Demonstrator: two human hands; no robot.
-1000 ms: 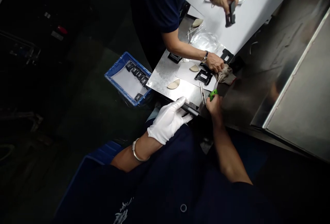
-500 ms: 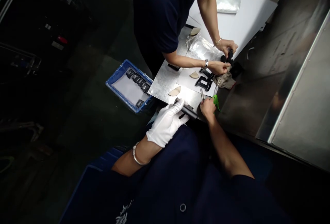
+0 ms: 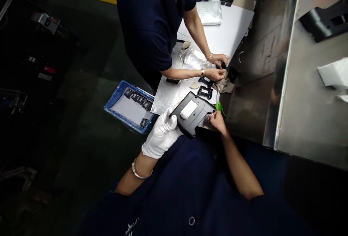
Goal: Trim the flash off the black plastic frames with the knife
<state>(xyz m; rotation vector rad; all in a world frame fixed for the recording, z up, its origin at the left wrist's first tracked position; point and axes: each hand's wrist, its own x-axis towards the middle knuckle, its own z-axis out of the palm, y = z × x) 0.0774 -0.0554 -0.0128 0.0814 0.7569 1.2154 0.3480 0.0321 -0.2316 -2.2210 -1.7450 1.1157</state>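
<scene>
My left hand (image 3: 163, 134), in a white glove, grips a black plastic part (image 3: 194, 120) by its left edge, thumb on top. The part's broad face, with a pale rectangular window, is turned up towards me. At the part's right corner, my bare right hand (image 3: 218, 121) is closed on a thin metal tool, mostly hidden by the fingers and the part. Just beyond that hand lies a green-handled tool (image 3: 220, 108). Black frames (image 3: 204, 92) lie on the white sheet behind the part, beside a beige curved piece (image 3: 194, 86).
Across the metal-topped table (image 3: 160, 98), a person in dark blue (image 3: 149, 25) handles a small black item above a grey cloth (image 3: 225, 85). A blue bin (image 3: 112, 99) with several wrapped black parts stands at left. A metal surface (image 3: 304, 109) borders the right.
The black part has turned from edge-on to show its broad face. My right hand's pointed tool is now mostly hidden at its corner. The view has shifted, showing more on the right.
</scene>
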